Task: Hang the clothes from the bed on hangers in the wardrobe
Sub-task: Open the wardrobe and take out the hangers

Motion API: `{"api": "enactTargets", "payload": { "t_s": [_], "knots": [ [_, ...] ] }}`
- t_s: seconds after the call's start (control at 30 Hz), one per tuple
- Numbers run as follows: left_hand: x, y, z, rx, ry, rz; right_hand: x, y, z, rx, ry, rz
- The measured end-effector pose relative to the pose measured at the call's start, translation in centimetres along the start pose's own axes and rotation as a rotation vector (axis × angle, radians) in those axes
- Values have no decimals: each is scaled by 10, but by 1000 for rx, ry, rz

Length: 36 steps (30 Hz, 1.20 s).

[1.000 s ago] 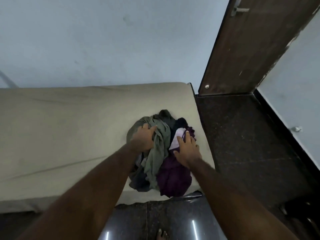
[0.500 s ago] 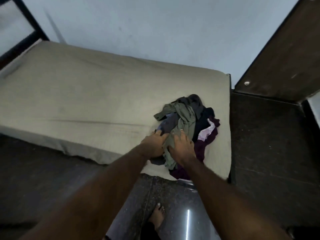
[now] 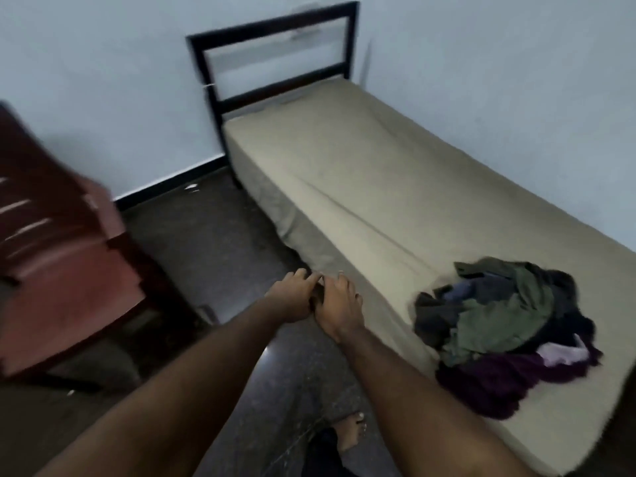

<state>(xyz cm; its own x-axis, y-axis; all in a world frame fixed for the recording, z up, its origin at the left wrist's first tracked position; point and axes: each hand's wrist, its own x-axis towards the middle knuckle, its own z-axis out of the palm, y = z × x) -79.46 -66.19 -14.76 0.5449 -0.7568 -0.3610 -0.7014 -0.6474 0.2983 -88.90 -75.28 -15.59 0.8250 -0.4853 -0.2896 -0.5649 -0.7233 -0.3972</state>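
the fingers (image 3: 311, 278) of both hands meet tip to tip, lying fairly straight, with a small dark patch between them; motion blur makes it impossible to tell whether that is a pinched bit of cloth or only the floor (image 3: 213, 242) showing through, so i cannot tell whether either hand holds anything. the left hand (image 3: 294, 299) and right hand (image 3: 339, 309) touch side by side, hanging over the floor just beside the bed's (image 3: 361, 187) near long edge, about midway along it. the clothes (image 3: 499, 325) lie in one crumpled heap of green, dark, purple and pale pieces at the foot end of the bed, near that same edge and well apart from the hands. a dark headboard (image 3: 275, 25) stands at the far end against the wall. a blurred red-brown piece of furniture (image 3: 62, 270) stands to the left across the floor; whether it is the wardrobe is unclear. a bare foot (image 3: 347, 435) shows below the arms. the risks, as i judge them: if the hands hold nothing, the walk to the wardrobe is wasted; if only a corner is pinched, the garment may slip and drop to the floor; and the tangled heap may drag a second piece off the bed's edge when one is pulled.
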Motion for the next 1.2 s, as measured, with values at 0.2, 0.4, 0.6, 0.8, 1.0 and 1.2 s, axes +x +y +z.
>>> {"api": "enactTargets", "payload": {
  "t_s": [0.2, 0.4, 0.6, 0.8, 1.0, 1.2],
  "knots": [
    [-169, -133, 20, -120, 132, -271, -82, -153, 76, -112, -85, -301],
    [-372, -239, 47, -205, 272, -593, -184, -315, 155, -244, -220, -685],
    [-547, -307, 73, -308, 442, -976, -288, -449, 224, -282, -350, -1090],
    [-675, -364, 97, -380, 496, -1311, -353, -551, 297, -355, -460, -1382],
    [-772, -425, 94, -404, 544, -1592, -392, -669, 356, -363, -499, -1598],
    [-845, -485, 66, -444, 775, -1769, -428, -787, 393, -346, -524, -1807]
  ]
}}
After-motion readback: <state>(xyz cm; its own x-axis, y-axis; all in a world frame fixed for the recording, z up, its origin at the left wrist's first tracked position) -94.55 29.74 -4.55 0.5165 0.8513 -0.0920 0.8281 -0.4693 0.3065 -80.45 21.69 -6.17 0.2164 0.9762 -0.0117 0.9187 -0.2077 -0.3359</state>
